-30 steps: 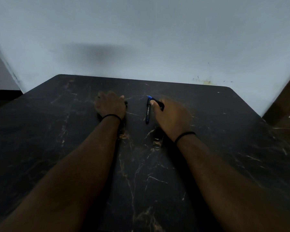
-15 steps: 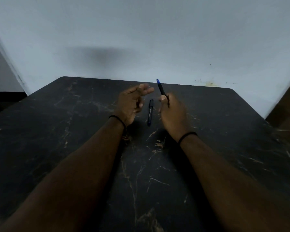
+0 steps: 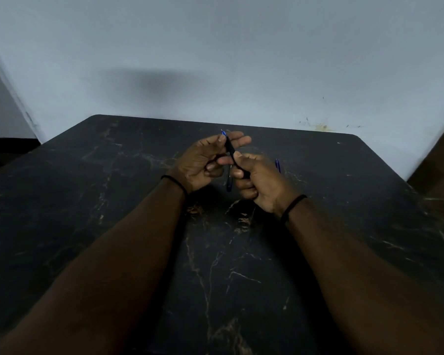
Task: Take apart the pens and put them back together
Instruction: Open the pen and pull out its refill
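Note:
My right hand (image 3: 260, 178) grips the lower part of a black pen with a blue tip (image 3: 230, 147), held above the table and pointing up and away. My left hand (image 3: 207, 160) has come against the pen's upper part, thumb and fingers around it, the outer fingers spread. A second dark pen with a blue end (image 3: 228, 184) lies on the table below and between the hands, mostly hidden. A thin blue piece (image 3: 277, 166) shows just beyond my right hand on the table.
The table (image 3: 113, 226) is black with pale marble veining and stands against a plain light wall (image 3: 215, 60). A brown wooden surface (image 3: 441, 175) sits past the right edge.
My right hand lifted a pen off the table and raised it. My left hand rose from the table and closed in on the pen's upper part.

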Demonstrator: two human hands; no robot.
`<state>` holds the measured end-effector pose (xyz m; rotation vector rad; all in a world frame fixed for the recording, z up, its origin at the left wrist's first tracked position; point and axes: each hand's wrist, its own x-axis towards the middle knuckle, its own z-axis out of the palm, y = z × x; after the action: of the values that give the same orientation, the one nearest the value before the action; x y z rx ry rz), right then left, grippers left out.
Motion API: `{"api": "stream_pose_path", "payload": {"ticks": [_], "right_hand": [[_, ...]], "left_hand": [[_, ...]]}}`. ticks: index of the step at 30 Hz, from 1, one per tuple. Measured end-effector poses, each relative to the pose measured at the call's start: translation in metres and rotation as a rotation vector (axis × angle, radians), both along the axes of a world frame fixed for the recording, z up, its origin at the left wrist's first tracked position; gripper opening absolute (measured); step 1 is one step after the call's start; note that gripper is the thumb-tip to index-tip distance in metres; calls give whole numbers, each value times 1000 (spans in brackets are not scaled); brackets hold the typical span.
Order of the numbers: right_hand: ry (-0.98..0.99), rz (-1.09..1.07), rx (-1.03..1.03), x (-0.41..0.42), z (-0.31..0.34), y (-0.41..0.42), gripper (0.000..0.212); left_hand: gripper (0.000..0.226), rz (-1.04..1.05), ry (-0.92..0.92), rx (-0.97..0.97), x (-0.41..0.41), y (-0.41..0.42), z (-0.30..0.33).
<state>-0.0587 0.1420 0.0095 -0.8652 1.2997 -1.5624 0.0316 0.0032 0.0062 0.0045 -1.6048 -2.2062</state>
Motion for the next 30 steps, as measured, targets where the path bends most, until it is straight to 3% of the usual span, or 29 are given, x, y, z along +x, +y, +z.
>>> {"api": "stream_pose_path", "payload": {"ticks": [6, 14, 19, 24, 28, 30], "right_hand": [[37, -25, 17, 2, 0, -2, 33], [314, -233, -32, 6, -8, -4, 24], [405, -348, -58, 6, -9, -3, 35], [459, -400, -111, 4, -10, -4, 10], [420, -364, -124, 3, -11, -4, 6], [444, -355, -76, 4, -12, -5, 25]], "left_hand": [[22, 124, 17, 21, -3, 5, 0], [23, 238, 72, 36, -8, 7, -3], [19, 281, 49, 54, -4, 5, -2], [17, 321, 12, 63, -1, 8, 0], [17, 341, 0, 66, 0, 9, 1], [17, 355, -3, 64, 0, 8, 1]]}}
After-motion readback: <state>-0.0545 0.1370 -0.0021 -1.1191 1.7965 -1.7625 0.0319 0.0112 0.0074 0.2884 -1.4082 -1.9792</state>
